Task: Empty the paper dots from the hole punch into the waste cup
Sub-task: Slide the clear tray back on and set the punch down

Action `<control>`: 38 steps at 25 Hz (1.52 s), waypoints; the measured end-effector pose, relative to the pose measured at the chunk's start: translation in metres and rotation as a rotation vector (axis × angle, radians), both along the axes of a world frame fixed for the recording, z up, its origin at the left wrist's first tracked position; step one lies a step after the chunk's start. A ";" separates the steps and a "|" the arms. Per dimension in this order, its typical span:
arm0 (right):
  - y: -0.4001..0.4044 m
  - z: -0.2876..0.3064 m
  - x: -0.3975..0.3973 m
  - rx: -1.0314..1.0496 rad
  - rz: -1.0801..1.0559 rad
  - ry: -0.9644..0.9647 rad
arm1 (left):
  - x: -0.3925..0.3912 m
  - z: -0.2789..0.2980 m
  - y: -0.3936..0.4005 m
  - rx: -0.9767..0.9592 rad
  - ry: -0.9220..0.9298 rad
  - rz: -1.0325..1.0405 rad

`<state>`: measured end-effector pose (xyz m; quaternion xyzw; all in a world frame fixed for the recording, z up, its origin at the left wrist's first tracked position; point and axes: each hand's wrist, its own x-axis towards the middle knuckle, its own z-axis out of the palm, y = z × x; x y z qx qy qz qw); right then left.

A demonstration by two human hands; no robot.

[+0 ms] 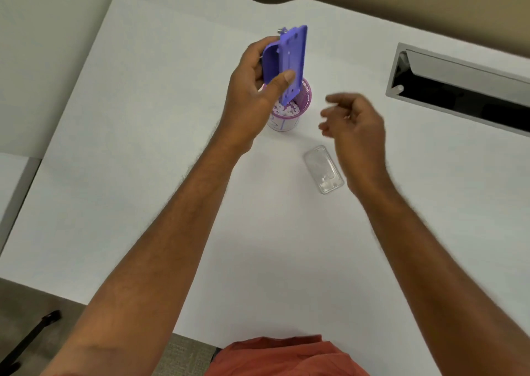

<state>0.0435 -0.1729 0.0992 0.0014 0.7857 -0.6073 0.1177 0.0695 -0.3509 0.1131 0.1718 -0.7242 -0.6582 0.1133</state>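
My left hand (pixel 255 88) grips a purple hole punch (pixel 289 60) and holds it upright, underside toward me, its lower end over the mouth of the waste cup (pixel 286 120). The cup is white with a pink-purple rim, and small paper dots (pixel 285 110) lie inside it. My right hand (pixel 352 123) hovers to the right of the cup, blurred, fingers loosely curled and apart, holding nothing. A clear plastic cover (pixel 324 169) lies flat on the table just below my right hand.
A white table (pixel 143 146) carries everything. At the far right a grey-framed cable slot (pixel 464 88) is sunk into the tabletop. The near table edge runs by my orange shirt (pixel 286 358). Floor and a black object (pixel 31 338) show at lower left.
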 end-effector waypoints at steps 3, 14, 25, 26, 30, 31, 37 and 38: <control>0.022 -0.047 0.033 0.552 0.288 0.159 | 0.001 -0.006 -0.001 0.298 -0.020 0.023; 0.050 -0.078 0.050 0.822 0.418 0.217 | -0.002 -0.015 0.002 0.638 -0.045 0.026; 0.030 0.056 0.014 -0.068 -0.023 -0.004 | 0.013 -0.004 0.014 0.782 -0.066 0.069; 0.026 0.065 0.014 -0.084 0.005 0.002 | 0.015 -0.001 0.018 0.781 -0.075 0.055; 0.012 0.079 0.017 -0.040 0.042 -0.024 | 0.026 0.007 0.038 0.766 -0.134 -0.005; 0.011 0.078 0.018 -0.017 0.041 -0.013 | 0.028 0.007 0.042 0.788 -0.140 -0.022; 0.016 0.070 0.023 0.088 0.042 0.067 | 0.038 0.009 0.055 0.806 -0.131 -0.037; 0.017 0.069 0.023 0.092 0.045 0.073 | 0.038 0.010 0.055 0.786 -0.136 -0.035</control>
